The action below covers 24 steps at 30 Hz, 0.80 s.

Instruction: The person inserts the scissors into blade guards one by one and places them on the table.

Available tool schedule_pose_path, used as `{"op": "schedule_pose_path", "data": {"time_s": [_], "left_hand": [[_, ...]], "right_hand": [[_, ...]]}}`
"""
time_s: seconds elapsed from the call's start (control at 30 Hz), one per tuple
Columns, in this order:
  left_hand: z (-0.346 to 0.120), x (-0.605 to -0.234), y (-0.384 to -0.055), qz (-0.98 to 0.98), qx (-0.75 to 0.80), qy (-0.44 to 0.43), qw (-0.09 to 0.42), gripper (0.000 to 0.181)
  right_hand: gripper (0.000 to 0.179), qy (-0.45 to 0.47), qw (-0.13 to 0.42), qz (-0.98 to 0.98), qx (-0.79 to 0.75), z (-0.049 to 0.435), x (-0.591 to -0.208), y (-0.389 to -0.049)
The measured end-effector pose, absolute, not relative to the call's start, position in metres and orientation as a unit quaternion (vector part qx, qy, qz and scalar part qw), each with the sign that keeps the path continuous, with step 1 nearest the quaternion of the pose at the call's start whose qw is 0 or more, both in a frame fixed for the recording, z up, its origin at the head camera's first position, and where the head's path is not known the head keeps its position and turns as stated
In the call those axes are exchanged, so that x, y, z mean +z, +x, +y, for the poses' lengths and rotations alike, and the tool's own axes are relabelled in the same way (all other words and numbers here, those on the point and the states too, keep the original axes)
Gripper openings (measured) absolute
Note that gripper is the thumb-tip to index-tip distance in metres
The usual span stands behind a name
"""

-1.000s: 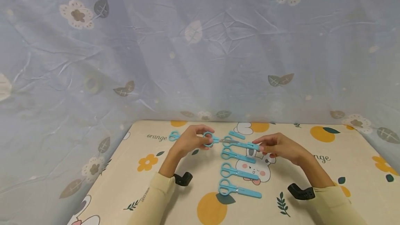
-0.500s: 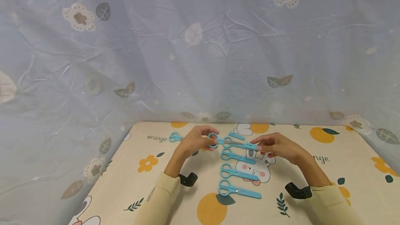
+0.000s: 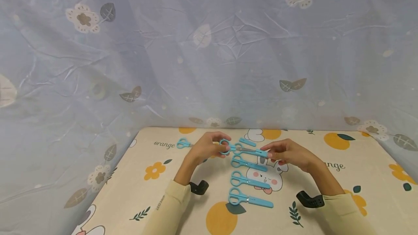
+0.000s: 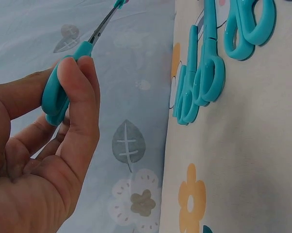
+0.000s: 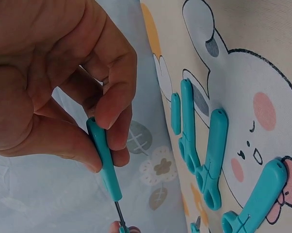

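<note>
My left hand (image 3: pixel 207 148) holds a pair of light-blue scissors (image 4: pixel 54 97) by the finger loops, above the table. The metal blades point right and look closed. My right hand (image 3: pixel 290 154) pinches a light-blue blade cover (image 5: pixel 106 162) between thumb and fingers. In the right wrist view the blade tips enter the cover's mouth, with a length of metal still showing. Beneath the hands, several sheathed scissors (image 3: pixel 249 181) lie in a column, loops to the left. A loose blade cover (image 3: pixel 247 141) lies at the far end of that column.
Another pair of scissors (image 3: pixel 184 143) lies left of my left hand, which hides part of its blades. A patterned cloth (image 3: pixel 196 200) covers the table. Behind the table hangs a grey-blue floral curtain (image 3: pixel 209 64).
My left hand has moved right with the scissors, bringing the blades to the cover and its tips into the mouth. My right hand has shifted slightly left with the cover.
</note>
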<state>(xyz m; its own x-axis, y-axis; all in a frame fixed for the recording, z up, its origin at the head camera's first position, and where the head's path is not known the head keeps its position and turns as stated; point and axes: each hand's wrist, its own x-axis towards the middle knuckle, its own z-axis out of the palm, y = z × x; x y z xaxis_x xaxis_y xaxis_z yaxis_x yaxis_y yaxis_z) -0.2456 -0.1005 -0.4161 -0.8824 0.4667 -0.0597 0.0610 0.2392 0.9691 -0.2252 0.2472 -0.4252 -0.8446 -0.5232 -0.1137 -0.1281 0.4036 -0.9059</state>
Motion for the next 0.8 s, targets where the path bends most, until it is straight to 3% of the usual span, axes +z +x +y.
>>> {"op": "schedule_pose_path", "data": {"time_s": [0.8], "left_hand": [[-0.0945,-0.4203,-0.2441,0.769,0.587,0.183,0.175,0.029]], "right_hand": [[0.039,-0.196,0.199,0.815,-0.508,0.2424,-0.4268,-0.2240]]}}
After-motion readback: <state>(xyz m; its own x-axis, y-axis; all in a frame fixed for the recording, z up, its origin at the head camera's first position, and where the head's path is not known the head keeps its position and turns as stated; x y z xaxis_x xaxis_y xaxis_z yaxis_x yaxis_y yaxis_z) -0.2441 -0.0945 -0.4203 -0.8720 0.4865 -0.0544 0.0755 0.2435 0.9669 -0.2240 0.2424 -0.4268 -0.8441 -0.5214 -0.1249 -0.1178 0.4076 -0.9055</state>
